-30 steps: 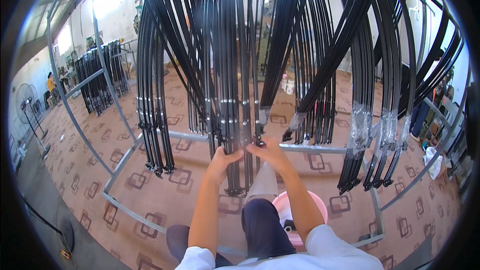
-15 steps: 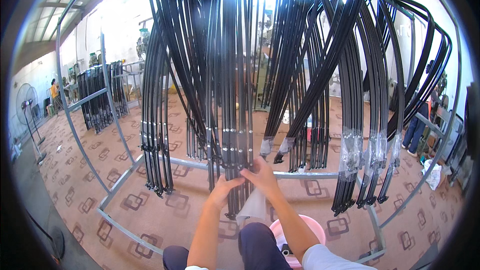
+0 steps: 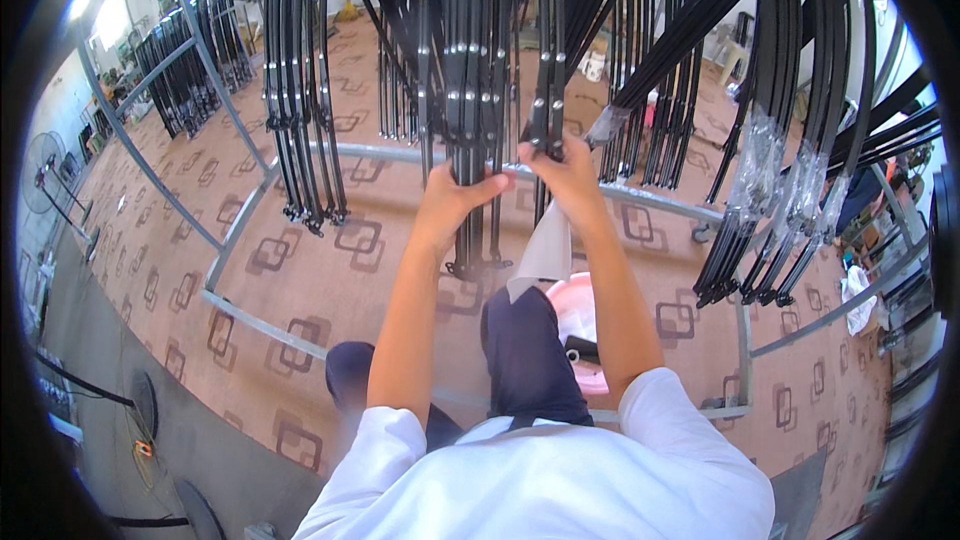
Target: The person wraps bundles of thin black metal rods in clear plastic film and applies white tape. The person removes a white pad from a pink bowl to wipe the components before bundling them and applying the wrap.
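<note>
Long black metal rods with silver rivets hang in bundles in front of me. My left hand (image 3: pixel 452 208) is closed around the lower part of the middle bundle (image 3: pixel 468 130), its thumb across the front. Just to the right, my right hand (image 3: pixel 568 178) grips a smaller set of black rods (image 3: pixel 543 120) near their riveted joint. A translucent plastic sleeve (image 3: pixel 543 252) hangs below my right hand, over my knee. Whether the fingers pinch its upper end is hidden.
A grey metal frame (image 3: pixel 270 332) surrounds the hanging rods. Beside my right leg stands a pink basin (image 3: pixel 592 380) with a black item inside. Plastic-wrapped rod bundles (image 3: pixel 765 175) hang at right. A standing fan (image 3: pixel 45 170) is at far left.
The view has tilted downward. My right hand has moved right, away from my left, and some rods are now apart from the middle bundle. The plastic sleeve has moved along with it.
</note>
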`<action>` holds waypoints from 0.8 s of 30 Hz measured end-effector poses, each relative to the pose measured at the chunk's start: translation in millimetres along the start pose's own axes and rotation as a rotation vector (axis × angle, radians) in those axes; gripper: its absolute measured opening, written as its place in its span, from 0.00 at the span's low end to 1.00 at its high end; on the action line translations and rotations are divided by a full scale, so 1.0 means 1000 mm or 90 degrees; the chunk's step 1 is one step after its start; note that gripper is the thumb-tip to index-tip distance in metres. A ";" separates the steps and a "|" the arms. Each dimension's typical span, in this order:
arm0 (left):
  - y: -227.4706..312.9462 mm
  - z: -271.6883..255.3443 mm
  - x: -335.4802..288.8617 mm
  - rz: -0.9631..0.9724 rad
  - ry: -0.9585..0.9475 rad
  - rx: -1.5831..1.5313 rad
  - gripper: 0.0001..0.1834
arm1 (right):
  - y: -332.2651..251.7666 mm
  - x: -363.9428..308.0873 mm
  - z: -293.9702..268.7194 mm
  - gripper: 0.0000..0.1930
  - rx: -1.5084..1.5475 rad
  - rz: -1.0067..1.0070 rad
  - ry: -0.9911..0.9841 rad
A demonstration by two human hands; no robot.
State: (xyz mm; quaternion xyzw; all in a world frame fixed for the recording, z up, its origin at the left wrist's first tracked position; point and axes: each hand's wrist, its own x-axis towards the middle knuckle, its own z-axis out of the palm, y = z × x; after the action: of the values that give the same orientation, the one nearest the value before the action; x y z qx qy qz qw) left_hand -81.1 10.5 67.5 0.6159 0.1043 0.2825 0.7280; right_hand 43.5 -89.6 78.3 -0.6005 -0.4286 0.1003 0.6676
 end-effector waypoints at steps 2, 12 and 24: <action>0.004 -0.002 -0.004 -0.001 -0.003 0.002 0.12 | -0.002 -0.003 0.003 0.15 0.022 -0.020 -0.001; 0.002 -0.009 -0.011 -0.002 -0.056 -0.087 0.20 | -0.002 -0.001 0.010 0.09 0.245 0.107 -0.116; 0.000 -0.003 -0.011 0.023 0.031 -0.030 0.10 | -0.019 -0.008 0.008 0.13 0.235 0.178 -0.146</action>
State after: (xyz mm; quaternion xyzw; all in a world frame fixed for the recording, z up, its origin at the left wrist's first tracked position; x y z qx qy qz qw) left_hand -91.6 7.5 64.8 0.5934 0.1044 0.3125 0.7344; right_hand 25.9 -93.3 90.9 -0.5067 -0.3890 0.3356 0.6923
